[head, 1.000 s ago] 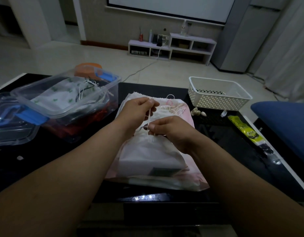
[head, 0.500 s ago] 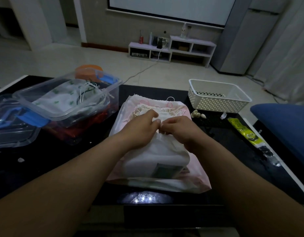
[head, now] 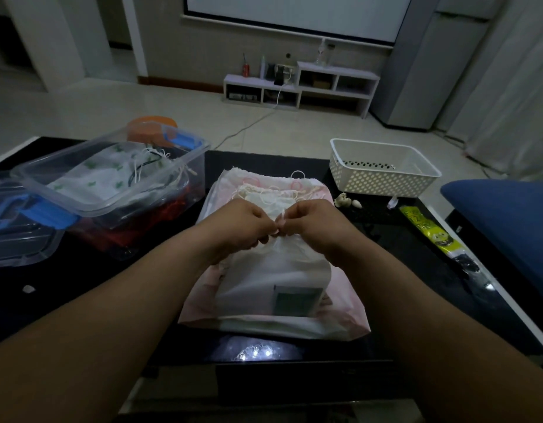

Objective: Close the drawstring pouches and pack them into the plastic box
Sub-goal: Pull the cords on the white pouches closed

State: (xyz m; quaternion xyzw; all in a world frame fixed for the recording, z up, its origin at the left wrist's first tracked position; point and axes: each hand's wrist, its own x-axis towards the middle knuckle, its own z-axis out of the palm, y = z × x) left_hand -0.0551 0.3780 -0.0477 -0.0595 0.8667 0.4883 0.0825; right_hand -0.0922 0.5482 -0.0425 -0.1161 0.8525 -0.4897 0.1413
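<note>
My left hand (head: 239, 228) and right hand (head: 317, 228) pinch the white pouch's (head: 273, 270) drawstring (head: 280, 219); I judge that even outward pulls should cinch its mouth squarely.

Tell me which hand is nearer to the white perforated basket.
Right. The right hand pinches the pouch cord just below-left of the white perforated basket; the left hand is farther, on the pouch's other side.
</note>
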